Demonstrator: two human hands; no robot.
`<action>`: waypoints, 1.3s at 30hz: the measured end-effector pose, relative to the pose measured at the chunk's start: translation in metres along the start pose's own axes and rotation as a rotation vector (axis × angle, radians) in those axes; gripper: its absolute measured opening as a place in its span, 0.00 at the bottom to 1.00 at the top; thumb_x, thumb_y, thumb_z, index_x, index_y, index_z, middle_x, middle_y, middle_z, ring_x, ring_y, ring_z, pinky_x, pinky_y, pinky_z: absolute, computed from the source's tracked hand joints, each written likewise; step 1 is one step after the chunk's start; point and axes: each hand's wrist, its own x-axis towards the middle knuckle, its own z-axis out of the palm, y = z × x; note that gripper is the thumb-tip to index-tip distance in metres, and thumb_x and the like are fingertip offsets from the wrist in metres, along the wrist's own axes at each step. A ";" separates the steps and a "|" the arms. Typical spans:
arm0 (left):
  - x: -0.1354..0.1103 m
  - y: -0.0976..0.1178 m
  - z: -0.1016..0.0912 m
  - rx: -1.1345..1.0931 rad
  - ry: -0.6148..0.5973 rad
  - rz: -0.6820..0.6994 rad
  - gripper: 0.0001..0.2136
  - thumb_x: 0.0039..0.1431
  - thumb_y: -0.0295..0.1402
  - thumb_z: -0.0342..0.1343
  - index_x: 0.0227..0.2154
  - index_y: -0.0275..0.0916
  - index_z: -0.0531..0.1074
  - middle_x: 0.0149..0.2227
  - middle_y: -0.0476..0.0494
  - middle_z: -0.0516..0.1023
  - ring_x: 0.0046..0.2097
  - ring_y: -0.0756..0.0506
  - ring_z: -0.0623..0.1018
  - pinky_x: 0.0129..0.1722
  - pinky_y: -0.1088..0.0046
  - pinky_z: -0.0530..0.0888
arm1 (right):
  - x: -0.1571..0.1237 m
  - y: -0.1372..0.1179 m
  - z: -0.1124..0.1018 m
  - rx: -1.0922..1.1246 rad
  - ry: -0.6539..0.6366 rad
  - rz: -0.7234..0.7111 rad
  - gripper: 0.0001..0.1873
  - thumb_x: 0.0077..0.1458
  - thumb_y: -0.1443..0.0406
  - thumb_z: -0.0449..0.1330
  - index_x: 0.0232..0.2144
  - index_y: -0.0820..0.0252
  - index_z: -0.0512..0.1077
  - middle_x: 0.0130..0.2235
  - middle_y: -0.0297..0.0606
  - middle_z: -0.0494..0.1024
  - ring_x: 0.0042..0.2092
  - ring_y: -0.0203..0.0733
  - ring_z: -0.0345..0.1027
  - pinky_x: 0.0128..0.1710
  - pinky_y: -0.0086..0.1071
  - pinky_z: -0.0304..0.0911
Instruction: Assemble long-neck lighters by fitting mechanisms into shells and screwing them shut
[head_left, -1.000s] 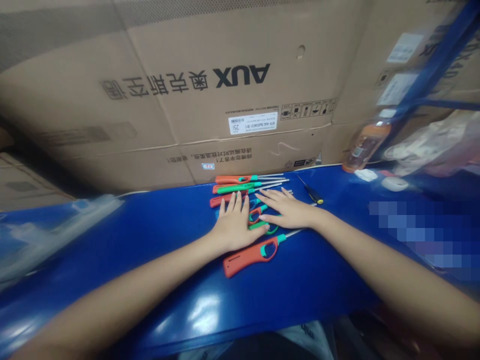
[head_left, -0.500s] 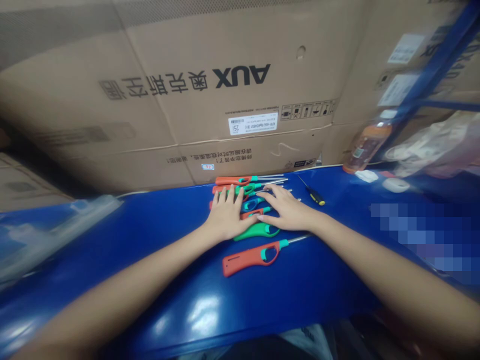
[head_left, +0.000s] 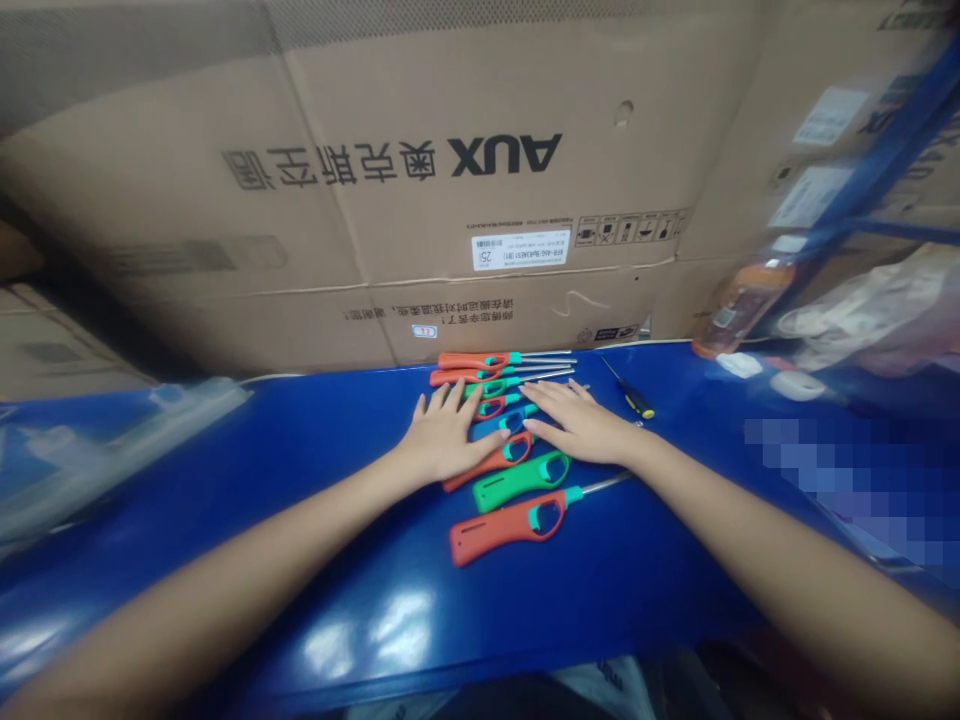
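Several long-nosed gas lighters lie in a stacked row on the blue table [head_left: 345, 600], their metal tips pointing right. Nearest me is an orange lighter [head_left: 495, 530], then a green lighter [head_left: 514, 483], and more orange, blue and green ones behind. My left hand [head_left: 442, 440] lies flat over the handle ends of the middle lighters, fingers spread. My right hand [head_left: 574, 420] rests over their nozzle side with its fingers stretched out, thumb near the left thumb. Both palms face down, and parts of the middle lighters are hidden beneath them.
A large cardboard box [head_left: 360, 230] stands along the table's back edge. To the right are a screwdriver [head_left: 634, 395], an orange drink bottle [head_left: 742, 305], a white rounded object [head_left: 797, 386] and plastic bags [head_left: 877, 310]. A clear plastic bag [head_left: 112, 460] lies at the left.
The view has shifted slightly. My hands have moved a little off the nearer lighters, so more of the green one and the orange one behind it shows.
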 end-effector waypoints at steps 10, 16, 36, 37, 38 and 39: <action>0.040 -0.013 -0.010 -0.034 0.148 0.007 0.41 0.61 0.66 0.39 0.70 0.44 0.54 0.74 0.38 0.47 0.73 0.29 0.48 0.69 0.44 0.47 | -0.002 0.000 -0.004 -0.053 0.056 -0.035 0.34 0.67 0.44 0.44 0.62 0.59 0.65 0.63 0.51 0.68 0.65 0.59 0.59 0.64 0.61 0.52; 0.058 -0.027 0.003 -0.089 0.142 -0.005 0.40 0.62 0.63 0.42 0.70 0.43 0.52 0.71 0.36 0.56 0.69 0.29 0.59 0.66 0.48 0.58 | -0.003 0.003 -0.008 -0.086 0.092 -0.034 0.31 0.68 0.46 0.45 0.54 0.62 0.70 0.62 0.54 0.68 0.63 0.57 0.61 0.63 0.54 0.56; 0.055 -0.036 -0.003 -0.116 0.025 -0.065 0.42 0.64 0.62 0.38 0.71 0.35 0.50 0.73 0.34 0.44 0.73 0.29 0.47 0.70 0.50 0.52 | 0.000 0.000 -0.002 -0.059 -0.043 0.036 0.46 0.63 0.37 0.39 0.71 0.56 0.52 0.73 0.46 0.51 0.73 0.58 0.41 0.70 0.57 0.39; 0.055 -0.036 -0.004 -0.114 0.025 -0.061 0.42 0.64 0.62 0.38 0.71 0.36 0.49 0.73 0.34 0.44 0.73 0.29 0.46 0.70 0.49 0.51 | 0.000 0.000 -0.003 -0.059 -0.050 0.040 0.46 0.63 0.36 0.39 0.71 0.56 0.52 0.73 0.46 0.51 0.73 0.59 0.41 0.70 0.58 0.38; 0.054 -0.036 -0.004 -0.112 0.031 -0.057 0.42 0.65 0.61 0.38 0.71 0.35 0.50 0.73 0.34 0.43 0.73 0.29 0.45 0.70 0.47 0.50 | -0.001 0.000 -0.003 -0.059 -0.057 0.045 0.46 0.63 0.36 0.39 0.71 0.56 0.51 0.73 0.45 0.50 0.73 0.59 0.40 0.71 0.58 0.37; 0.051 -0.034 -0.005 -0.110 0.041 -0.052 0.41 0.65 0.61 0.39 0.71 0.35 0.50 0.74 0.34 0.42 0.73 0.29 0.44 0.70 0.45 0.49 | -0.001 0.000 -0.005 -0.059 -0.063 0.052 0.46 0.62 0.36 0.39 0.72 0.56 0.51 0.73 0.45 0.49 0.73 0.59 0.39 0.71 0.58 0.36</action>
